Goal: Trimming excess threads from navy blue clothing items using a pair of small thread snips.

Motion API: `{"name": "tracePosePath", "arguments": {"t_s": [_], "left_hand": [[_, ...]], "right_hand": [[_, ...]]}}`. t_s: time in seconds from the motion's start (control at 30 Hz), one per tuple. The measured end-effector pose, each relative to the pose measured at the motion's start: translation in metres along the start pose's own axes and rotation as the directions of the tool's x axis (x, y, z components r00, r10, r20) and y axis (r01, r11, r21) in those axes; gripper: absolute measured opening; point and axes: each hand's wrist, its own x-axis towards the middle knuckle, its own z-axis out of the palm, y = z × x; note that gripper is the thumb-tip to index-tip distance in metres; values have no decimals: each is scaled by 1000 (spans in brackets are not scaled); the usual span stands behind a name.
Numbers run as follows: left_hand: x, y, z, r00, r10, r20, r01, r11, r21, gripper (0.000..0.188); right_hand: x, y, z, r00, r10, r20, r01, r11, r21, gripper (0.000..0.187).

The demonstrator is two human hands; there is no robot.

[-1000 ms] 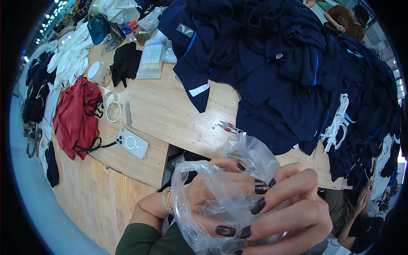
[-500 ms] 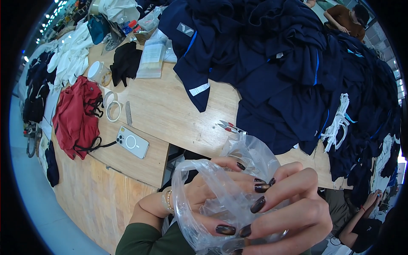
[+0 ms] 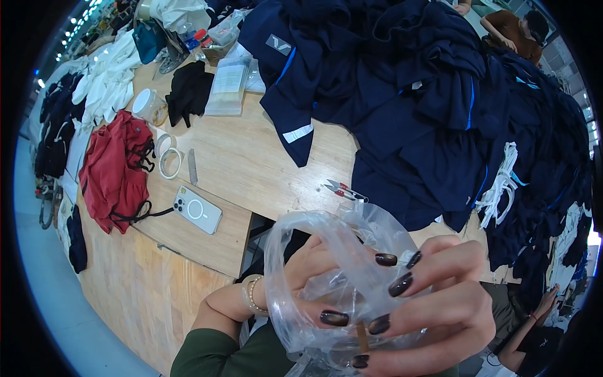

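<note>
A crumpled clear plastic bag [image 3: 274, 276] is held between my two hands, above the near edge of the table. My left hand [image 3: 314, 267], with a bracelet at the wrist, is closed on the bag, and a loop of the plastic passes over its back. From the right, my right hand [image 3: 446, 308] pinches the bag, its fingers bent and close to the left fingertips. A narrow brownish piece [image 3: 362, 336] shows by the right fingertips; its kind is unclear. Beyond the bag, thread snips [image 3: 342, 190] with red handles lie on the table.
Dark navy garments [image 3: 402, 125] are heaped across the far and right side. A phone [image 3: 198, 209], tape rolls [image 3: 171, 164], a metal ruler [image 3: 193, 167] and a red cloth bag [image 3: 116, 173] lie to the left. Another person's arm [image 3: 527, 327] is at the lower right.
The bag's loop has risen and spread above my left hand. My right hand has shifted slightly right, its fingers spread further apart, and the brownish piece now shows.
</note>
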Motion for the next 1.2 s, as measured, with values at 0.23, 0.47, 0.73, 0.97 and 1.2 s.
{"name": "tracePosePath", "arguments": {"t_s": [0.23, 0.47, 0.73, 0.97, 1.2], "left_hand": [[14, -16, -18, 854, 352, 384, -518, 642, 565, 72], [4, -25, -17, 897, 299, 327, -442, 657, 611, 72], [1, 9, 6, 949, -313, -47, 268, 873, -407, 59], [-16, -27, -16, 1000, -17, 16, 6, 856, 517, 53], [10, -48, -1, 965, 144, -217, -101, 975, 197, 75]], "right_hand": [[12, 8, -21, 850, -415, 323, 479, 866, -146, 31], [-1, 1, -3, 951, -298, 85, 309, 926, -216, 31], [1, -1, -6, 920, -353, 168, 382, 904, -191, 34], [-23, 8, -2, 926, -365, 94, 373, 856, -359, 16], [-12, 39, -3, 990, -138, -16, 124, 925, -359, 24]]}}
